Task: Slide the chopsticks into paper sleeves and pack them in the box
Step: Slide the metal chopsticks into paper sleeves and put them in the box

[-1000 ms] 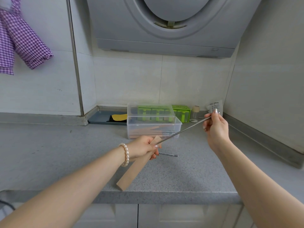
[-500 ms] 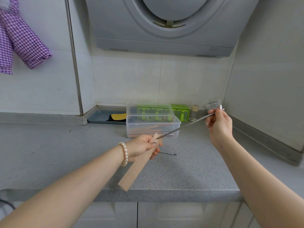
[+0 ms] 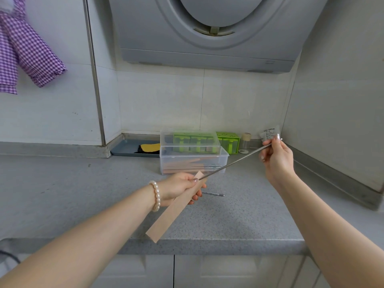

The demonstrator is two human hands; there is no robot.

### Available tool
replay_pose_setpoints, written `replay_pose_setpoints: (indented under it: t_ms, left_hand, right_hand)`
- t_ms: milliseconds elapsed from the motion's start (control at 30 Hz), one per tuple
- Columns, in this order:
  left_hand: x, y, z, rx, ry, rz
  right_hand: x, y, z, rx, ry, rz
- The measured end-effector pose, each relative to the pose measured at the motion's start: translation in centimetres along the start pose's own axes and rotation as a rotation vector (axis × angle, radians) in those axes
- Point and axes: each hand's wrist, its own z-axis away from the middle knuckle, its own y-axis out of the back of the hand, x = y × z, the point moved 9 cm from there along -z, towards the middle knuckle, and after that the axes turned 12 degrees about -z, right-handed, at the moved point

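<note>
Second chopstick [image 3: 214, 194] half hidden behind left hand [image 3: 179, 187]; box [image 3: 193, 161] contents blurred.

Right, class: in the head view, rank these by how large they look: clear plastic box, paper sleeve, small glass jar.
1. clear plastic box
2. paper sleeve, though nearer the camera, so its true size is unsure
3. small glass jar

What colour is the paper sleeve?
The paper sleeve is light tan, seen in the head view.
</note>
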Motion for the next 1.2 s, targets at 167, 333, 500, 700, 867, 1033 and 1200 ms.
replay_pose_setpoints:
  t_ms: [167, 333, 500, 700, 867, 1033, 1200]
  left_hand:
    - [-0.1, -0.7, 0.1, -0.067, 0.033, 0.179]
    - [0.3, -1.2, -0.1, -0.071, 0.007, 0.162]
    - [-0.3, -1.0, -0.3, -0.032, 0.008, 0.168]
    - [-0.3, -1.0, -0.7, 0.011, -0.015, 0.076]
    - [-0.3, -1.0, -1.0, 0.069, -0.012, 0.067]
    - [-0.7, -0.9, -1.0, 0.075, -0.002, 0.074]
    - [-0.9, -0.8, -1.1, 0.065, -0.001, 0.032]
  right_hand:
    - [-0.2, -0.1, 0.2, -0.020, 0.001, 0.002]
    - [0.2, -0.4, 0.1, -0.024, -0.012, 0.022]
    - [-0.4, 0.6, -0.5, 0.022, -0.005, 0.008]
    - [-1.2, 0.0, -0.1, -0.012, 0.047, 0.034]
    - [-1.8, -0.9, 0.8, -0.048, 0.089, 0.014]
    - [-1.9, -1.4, 1.0, -0.073, 0.112, 0.023]
    - [-1.4, -1.3, 0.9, -0.083, 0.105, 0.017]
